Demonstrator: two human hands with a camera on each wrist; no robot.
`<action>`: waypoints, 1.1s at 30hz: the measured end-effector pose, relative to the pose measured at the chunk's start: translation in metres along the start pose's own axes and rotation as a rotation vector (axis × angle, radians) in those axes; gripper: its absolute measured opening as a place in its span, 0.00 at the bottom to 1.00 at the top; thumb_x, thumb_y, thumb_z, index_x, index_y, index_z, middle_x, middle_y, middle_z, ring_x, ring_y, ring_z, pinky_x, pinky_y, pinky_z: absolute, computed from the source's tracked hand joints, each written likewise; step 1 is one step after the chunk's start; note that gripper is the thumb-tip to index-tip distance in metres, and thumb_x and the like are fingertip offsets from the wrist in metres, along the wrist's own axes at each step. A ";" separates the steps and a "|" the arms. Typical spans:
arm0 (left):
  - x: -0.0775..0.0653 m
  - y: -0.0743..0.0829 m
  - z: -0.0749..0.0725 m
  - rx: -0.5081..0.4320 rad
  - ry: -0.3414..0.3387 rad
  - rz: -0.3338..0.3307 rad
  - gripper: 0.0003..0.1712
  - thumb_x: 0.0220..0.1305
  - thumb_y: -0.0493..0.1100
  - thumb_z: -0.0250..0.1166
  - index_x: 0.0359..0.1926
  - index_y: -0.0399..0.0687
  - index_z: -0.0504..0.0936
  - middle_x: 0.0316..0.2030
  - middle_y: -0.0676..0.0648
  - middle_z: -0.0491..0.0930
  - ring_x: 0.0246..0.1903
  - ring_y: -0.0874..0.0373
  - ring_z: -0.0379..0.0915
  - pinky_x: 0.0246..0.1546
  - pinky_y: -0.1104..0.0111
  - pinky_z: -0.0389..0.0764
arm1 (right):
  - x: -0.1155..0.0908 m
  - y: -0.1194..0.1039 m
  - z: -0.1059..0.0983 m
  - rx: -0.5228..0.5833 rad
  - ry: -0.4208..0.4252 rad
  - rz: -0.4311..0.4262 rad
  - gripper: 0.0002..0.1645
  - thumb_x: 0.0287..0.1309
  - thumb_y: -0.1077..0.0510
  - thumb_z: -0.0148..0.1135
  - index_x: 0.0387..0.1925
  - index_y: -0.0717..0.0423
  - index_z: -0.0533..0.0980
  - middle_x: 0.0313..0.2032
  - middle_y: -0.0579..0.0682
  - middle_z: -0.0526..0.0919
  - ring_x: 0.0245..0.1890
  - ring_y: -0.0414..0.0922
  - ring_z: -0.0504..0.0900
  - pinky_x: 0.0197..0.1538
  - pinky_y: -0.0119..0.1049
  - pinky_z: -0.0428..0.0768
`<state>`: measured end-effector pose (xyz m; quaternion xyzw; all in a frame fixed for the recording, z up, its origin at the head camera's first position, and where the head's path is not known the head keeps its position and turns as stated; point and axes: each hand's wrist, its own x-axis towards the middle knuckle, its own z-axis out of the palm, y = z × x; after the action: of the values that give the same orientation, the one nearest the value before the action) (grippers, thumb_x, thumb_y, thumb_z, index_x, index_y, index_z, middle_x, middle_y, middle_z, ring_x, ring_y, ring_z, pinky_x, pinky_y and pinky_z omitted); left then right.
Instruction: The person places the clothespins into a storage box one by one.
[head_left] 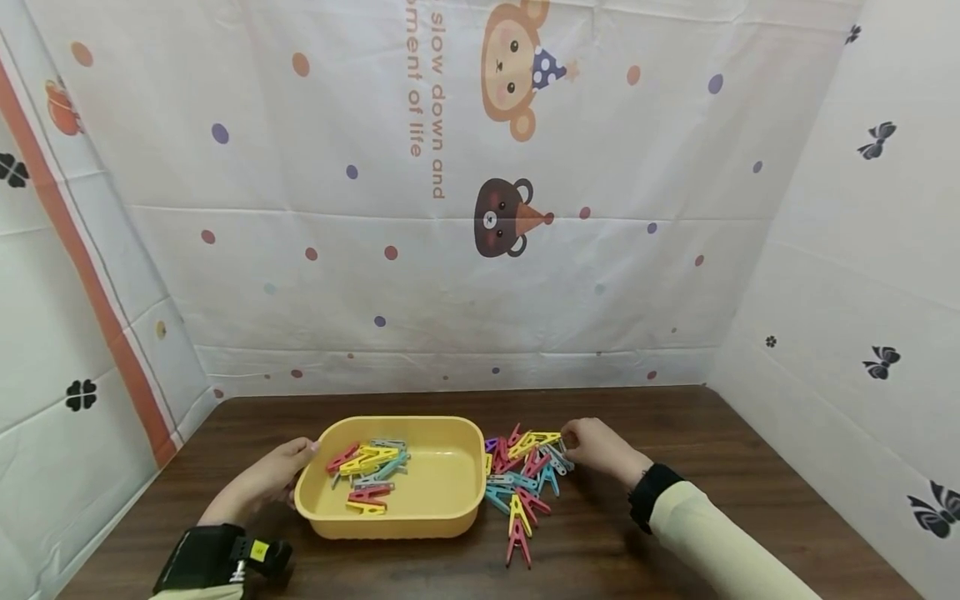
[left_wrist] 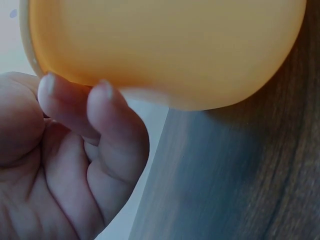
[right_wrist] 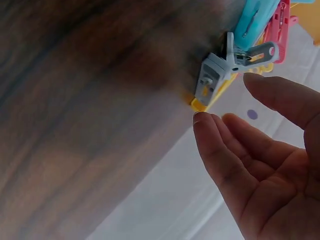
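My left hand (head_left: 277, 471) grips the left end of a yellow plastic basin (head_left: 450, 523). The left wrist view shows its fingertips curled against the basin wall (left_wrist: 165, 55). Several red, yellow, blue and grey clothespins (head_left: 367, 462) lie in the left part of the basin. Against its right side is a heap of more clothespins (head_left: 532, 462) on the table. At the heap's right edge is my right hand (head_left: 600, 446), thumb and fingers apart. In the right wrist view, a grey clothespin (right_wrist: 212, 77) and a yellow one lie just beyond the gap between those fingertips.
The dark wooden table (head_left: 420, 571) runs back to a white printed curtain (head_left: 337, 292). Similar cloth hangs at both sides. A red clothespin (head_left: 517, 546) and a yellow one (head_left: 520, 515) stick out from the heap toward the front.
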<state>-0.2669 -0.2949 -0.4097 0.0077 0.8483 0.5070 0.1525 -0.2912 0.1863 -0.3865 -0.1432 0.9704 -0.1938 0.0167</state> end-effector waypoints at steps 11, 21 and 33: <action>0.002 -0.001 -0.001 0.009 0.010 0.004 0.22 0.85 0.49 0.39 0.52 0.31 0.67 0.27 0.47 0.74 0.19 0.60 0.70 0.23 0.68 0.81 | 0.011 0.005 0.007 0.036 -0.022 0.066 0.08 0.56 0.64 0.72 0.36 0.66 0.84 0.25 0.48 0.76 0.25 0.42 0.70 0.31 0.32 0.70; 0.000 -0.005 -0.005 -0.011 -0.052 0.038 0.22 0.85 0.47 0.36 0.52 0.29 0.65 0.25 0.49 0.71 0.18 0.62 0.67 0.22 0.71 0.78 | 0.016 0.006 0.016 0.045 -0.018 0.087 0.07 0.52 0.65 0.73 0.28 0.63 0.81 0.19 0.46 0.67 0.20 0.41 0.65 0.27 0.31 0.62; 0.002 -0.004 -0.003 0.000 -0.031 0.017 0.21 0.85 0.46 0.37 0.49 0.31 0.67 0.28 0.48 0.73 0.20 0.61 0.71 0.23 0.70 0.79 | 0.014 0.004 0.008 0.021 -0.048 0.131 0.14 0.53 0.70 0.71 0.43 0.69 0.83 0.27 0.51 0.77 0.25 0.43 0.70 0.30 0.33 0.69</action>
<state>-0.2689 -0.2988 -0.4123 0.0231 0.8457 0.5081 0.1614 -0.3051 0.1833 -0.3952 -0.0840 0.9749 -0.1990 0.0539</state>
